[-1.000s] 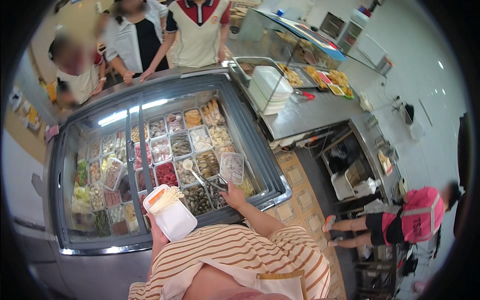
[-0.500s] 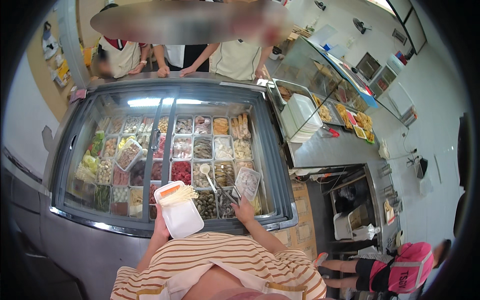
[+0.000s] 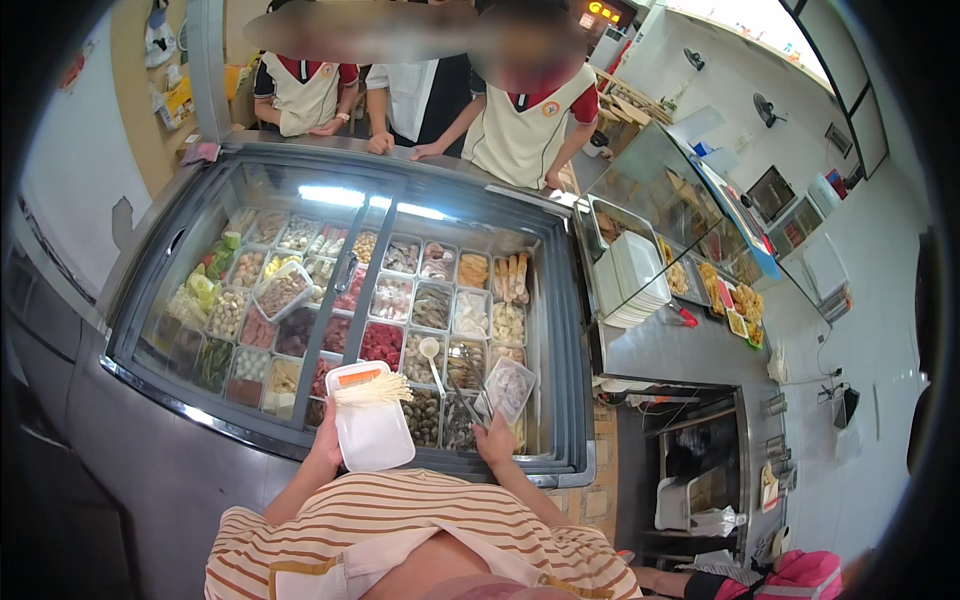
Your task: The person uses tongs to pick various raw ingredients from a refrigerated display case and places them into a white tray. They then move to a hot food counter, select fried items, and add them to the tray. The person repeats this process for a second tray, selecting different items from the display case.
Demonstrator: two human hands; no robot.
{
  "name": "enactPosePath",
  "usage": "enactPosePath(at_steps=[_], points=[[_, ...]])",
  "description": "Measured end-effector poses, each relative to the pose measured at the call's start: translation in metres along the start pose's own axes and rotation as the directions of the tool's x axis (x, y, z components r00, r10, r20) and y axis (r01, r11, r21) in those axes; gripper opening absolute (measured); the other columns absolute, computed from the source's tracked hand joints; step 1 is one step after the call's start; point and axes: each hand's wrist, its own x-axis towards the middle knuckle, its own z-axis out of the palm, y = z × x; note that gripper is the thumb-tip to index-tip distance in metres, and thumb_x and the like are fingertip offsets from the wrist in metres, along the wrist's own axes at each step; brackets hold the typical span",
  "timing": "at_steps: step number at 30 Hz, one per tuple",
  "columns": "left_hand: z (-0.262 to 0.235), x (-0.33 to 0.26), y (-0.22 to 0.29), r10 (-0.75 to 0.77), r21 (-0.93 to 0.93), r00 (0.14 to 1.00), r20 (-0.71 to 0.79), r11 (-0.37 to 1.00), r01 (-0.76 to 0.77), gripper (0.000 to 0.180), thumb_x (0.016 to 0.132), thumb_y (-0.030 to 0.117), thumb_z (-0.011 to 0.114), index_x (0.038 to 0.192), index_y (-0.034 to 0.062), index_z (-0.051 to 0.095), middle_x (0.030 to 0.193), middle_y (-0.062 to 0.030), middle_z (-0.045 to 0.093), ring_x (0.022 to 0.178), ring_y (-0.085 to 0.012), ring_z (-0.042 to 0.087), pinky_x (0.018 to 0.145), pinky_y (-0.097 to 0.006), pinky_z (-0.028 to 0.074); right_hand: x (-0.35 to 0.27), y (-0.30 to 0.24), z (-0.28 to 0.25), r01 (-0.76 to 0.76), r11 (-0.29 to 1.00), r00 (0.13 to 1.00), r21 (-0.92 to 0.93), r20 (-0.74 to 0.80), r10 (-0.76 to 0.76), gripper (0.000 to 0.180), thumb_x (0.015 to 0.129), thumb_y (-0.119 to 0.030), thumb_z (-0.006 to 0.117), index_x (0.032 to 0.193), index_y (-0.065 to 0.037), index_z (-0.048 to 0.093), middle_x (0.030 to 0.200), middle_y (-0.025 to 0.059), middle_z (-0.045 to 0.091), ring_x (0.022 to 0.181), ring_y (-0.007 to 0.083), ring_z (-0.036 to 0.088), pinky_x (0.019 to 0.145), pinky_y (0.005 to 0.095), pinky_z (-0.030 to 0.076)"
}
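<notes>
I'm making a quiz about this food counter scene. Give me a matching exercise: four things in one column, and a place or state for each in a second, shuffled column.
Things:
1. white tray
2. tongs
3. white spoon
4. stack of white trays

Places:
A. on the steel counter right of the freezer
B. lying in a food bin
C. at the right hand
D. held by the left hand

Pairs: 1-D, 2-C, 3-B, 4-A
</notes>
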Motion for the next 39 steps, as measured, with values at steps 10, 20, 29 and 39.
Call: enactPosePath(at_steps=[10,20,29,39], points=[[-0.013,0.003,0.0,0.011,0.032,1.0,0.013,0.999,-0.011,0.071,0.086,0.06,0.039,0.135,0.008,0.037,0.132,-0.0112,0.047,0.117,-0.0281,0.048,0.098,-0.043,0.04,0.002,-0.002,-0.002,-0.029,1.0,0.997,-0.011,0.066,0.03,0.061,0.077,-0.038,0.064,0.121,-0.003,0.041,0.093,0.023,0.06,0.08,0.0419,0.058,0.068,0.0503,0.045],[-0.01,0.001,0.001,0.016,0.025,1.0,-0.008,1.0,-0.015,0.071,0.087,0.06,0.037,0.135,0.0082,0.037,0.132,-0.0118,0.046,0.117,-0.0283,0.048,0.098,-0.043,0.04,0.0,-0.005,-0.003,-0.018,1.0,0.998,-0.007,0.058,0.019,0.058,0.077,-0.039,0.063,0.117,-0.001,0.044,0.094,0.0247,0.06,0.079,0.0425,0.058,0.067,0.0501,0.045],[-0.004,-0.001,0.001,0.018,0.04,1.0,-0.022,0.999,-0.017,0.072,0.085,0.06,0.041,0.134,0.0076,0.037,0.131,-0.0121,0.047,0.116,-0.0281,0.049,0.097,-0.042,0.041,-0.001,0.006,0.007,0.021,1.0,1.0,-0.021,0.0,-0.021,0.057,0.078,-0.038,0.063,0.117,-0.004,0.042,0.09,0.0211,0.06,0.078,0.0404,0.059,0.066,0.0491,0.045],[-0.011,0.001,0.0,0.038,0.044,0.999,-0.032,0.998,-0.037,0.072,0.084,0.06,0.044,0.133,0.0076,0.04,0.129,-0.0113,0.049,0.114,-0.0267,0.051,0.096,-0.041,0.042,0.0,0.002,0.002,-0.012,1.0,0.999,-0.022,0.034,0.013,0.056,0.078,-0.039,0.063,0.116,-0.004,0.042,0.091,0.0213,0.06,0.08,0.0406,0.059,0.067,0.0493,0.045]])
